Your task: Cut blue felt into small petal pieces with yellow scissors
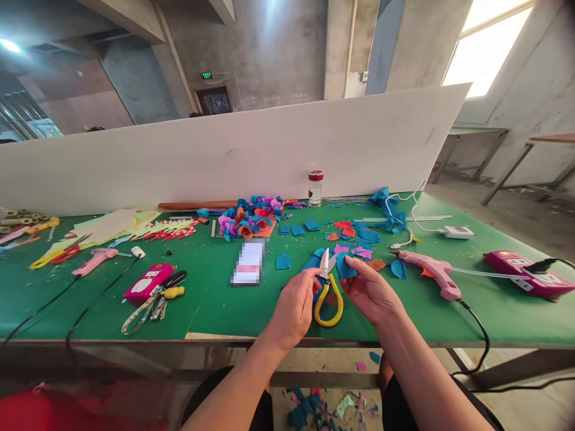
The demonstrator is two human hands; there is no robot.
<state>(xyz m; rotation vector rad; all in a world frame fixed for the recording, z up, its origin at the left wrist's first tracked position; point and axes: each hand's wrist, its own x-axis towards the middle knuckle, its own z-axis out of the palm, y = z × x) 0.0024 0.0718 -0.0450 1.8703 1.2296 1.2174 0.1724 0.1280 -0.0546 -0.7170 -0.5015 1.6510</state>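
Note:
My left hand [294, 305] is closed, its fingertips pinched near the blades of the yellow-handled scissors [327, 296], which lie on the green table [215, 299]. What the pinch holds I cannot make out. My right hand [371, 290] grips a blue piece of felt [345, 266] between thumb and fingers, just right of the scissor blades. More blue felt [312, 261] shows behind my left hand. Loose blue, red and pink cut pieces [354, 236] lie just beyond both hands.
A pink glue gun [431, 272] lies right of my hands, its cord trailing off the edge. A pile of felt flowers [251, 218], a small jar [315, 187] and a white board [224, 149] stand behind. Tools and a pink case [148, 281] lie left.

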